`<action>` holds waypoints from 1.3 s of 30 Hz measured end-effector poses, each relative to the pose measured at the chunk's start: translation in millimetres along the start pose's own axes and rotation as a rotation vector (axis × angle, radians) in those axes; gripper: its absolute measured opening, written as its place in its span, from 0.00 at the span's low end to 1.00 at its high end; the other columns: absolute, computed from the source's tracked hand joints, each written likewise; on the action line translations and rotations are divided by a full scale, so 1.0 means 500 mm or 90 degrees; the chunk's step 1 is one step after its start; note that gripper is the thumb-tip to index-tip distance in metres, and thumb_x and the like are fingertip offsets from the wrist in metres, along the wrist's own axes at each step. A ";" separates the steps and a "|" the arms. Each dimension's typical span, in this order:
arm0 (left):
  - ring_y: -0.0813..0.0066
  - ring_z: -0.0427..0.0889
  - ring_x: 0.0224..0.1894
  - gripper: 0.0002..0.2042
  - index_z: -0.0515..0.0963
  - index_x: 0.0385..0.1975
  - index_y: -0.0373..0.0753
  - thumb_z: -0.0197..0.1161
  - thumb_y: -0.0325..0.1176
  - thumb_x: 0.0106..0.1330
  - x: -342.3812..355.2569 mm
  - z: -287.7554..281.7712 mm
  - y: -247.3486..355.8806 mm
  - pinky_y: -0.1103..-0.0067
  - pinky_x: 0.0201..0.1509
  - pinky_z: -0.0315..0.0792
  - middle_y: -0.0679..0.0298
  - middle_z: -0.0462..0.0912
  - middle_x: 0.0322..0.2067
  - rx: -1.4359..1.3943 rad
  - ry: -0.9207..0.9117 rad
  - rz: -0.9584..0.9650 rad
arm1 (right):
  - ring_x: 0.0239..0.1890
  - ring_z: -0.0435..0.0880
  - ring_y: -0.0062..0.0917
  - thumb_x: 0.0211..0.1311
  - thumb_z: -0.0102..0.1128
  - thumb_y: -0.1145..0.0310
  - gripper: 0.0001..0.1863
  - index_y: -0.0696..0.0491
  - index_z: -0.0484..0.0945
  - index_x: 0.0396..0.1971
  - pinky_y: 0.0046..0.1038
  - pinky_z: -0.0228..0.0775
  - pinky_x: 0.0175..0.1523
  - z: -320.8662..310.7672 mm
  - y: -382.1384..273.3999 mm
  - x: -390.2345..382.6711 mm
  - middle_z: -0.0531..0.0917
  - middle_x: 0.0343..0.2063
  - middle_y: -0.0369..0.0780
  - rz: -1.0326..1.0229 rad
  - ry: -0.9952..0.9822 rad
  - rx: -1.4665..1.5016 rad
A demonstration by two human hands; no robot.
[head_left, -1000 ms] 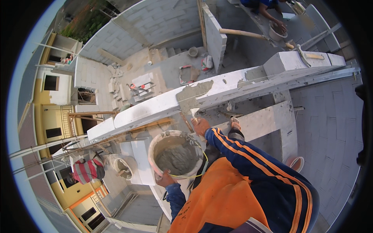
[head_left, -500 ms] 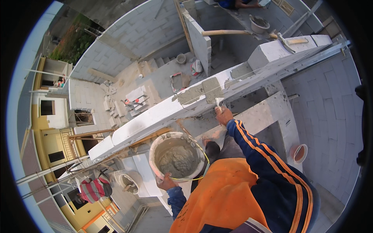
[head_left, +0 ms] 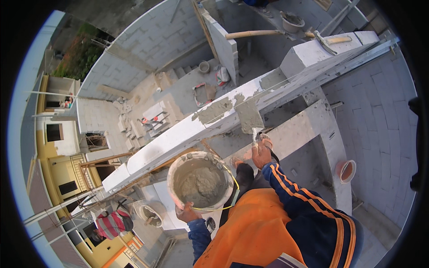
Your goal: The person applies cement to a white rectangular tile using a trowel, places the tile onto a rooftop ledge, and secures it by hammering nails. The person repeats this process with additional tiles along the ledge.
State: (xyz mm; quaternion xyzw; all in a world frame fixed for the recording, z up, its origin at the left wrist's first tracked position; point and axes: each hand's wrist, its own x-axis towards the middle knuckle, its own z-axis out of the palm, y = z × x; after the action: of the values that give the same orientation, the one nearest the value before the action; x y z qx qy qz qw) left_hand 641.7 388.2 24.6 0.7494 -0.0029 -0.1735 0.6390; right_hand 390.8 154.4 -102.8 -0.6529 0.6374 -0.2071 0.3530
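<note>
My left hand [head_left: 187, 212] grips the near rim of a round bucket [head_left: 200, 180] partly filled with grey mortar, held below the wall top. My right hand [head_left: 260, 152] holds the handle of a trowel [head_left: 248, 117], whose mortar-coated blade lies flat on the top of a long white block wall [head_left: 178, 134]. Patches of grey mortar [head_left: 215, 110] are spread along the wall top on both sides of the blade. A taut string line runs along the wall. My sleeves are dark blue with orange stripes under an orange vest.
A raised white block [head_left: 313, 53] with a tool lying on it stands further right on the wall. An orange bucket [head_left: 346, 171] sits below at right. Far below lie stacked blocks [head_left: 152, 117], a small pail [head_left: 204, 67], and a person in a striped shirt [head_left: 111, 223].
My right hand has moved the trowel rightward along the wall top, leaving mortar spread behind it. The bucket stays in my left hand, slightly lower in view.
</note>
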 end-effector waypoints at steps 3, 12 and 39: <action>0.72 0.77 0.29 0.14 0.76 0.32 0.33 0.58 0.18 0.42 -0.003 0.005 0.001 0.78 0.33 0.72 0.65 0.77 0.29 0.055 0.041 0.002 | 0.51 0.75 0.52 0.58 0.59 0.68 0.18 0.60 0.70 0.45 0.47 0.74 0.48 0.049 -0.046 0.071 0.75 0.42 0.57 -0.035 0.065 -0.023; 0.75 0.74 0.24 0.09 0.73 0.27 0.36 0.58 0.17 0.45 -0.010 -0.014 0.004 0.79 0.30 0.70 0.66 0.75 0.24 0.061 0.037 -0.004 | 0.45 0.79 0.42 0.53 0.61 0.78 0.15 0.55 0.68 0.39 0.36 0.81 0.41 0.242 0.050 0.139 0.70 0.41 0.47 -0.035 0.015 -0.296; 0.77 0.76 0.29 0.11 0.76 0.29 0.34 0.56 0.16 0.44 -0.036 0.062 0.038 0.81 0.35 0.71 0.67 0.79 0.28 0.011 -0.026 0.029 | 0.15 0.80 0.26 0.71 0.52 0.53 0.21 0.60 0.76 0.34 0.31 0.73 0.21 -0.136 0.067 0.267 0.81 0.20 0.41 0.162 -0.149 0.329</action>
State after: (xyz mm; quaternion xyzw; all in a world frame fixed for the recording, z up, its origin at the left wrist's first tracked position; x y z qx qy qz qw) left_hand 620.7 359.2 43.8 0.7510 -0.0346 -0.1740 0.6361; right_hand 332.4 12.4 -105.6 -0.4762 0.5952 -0.2397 0.6013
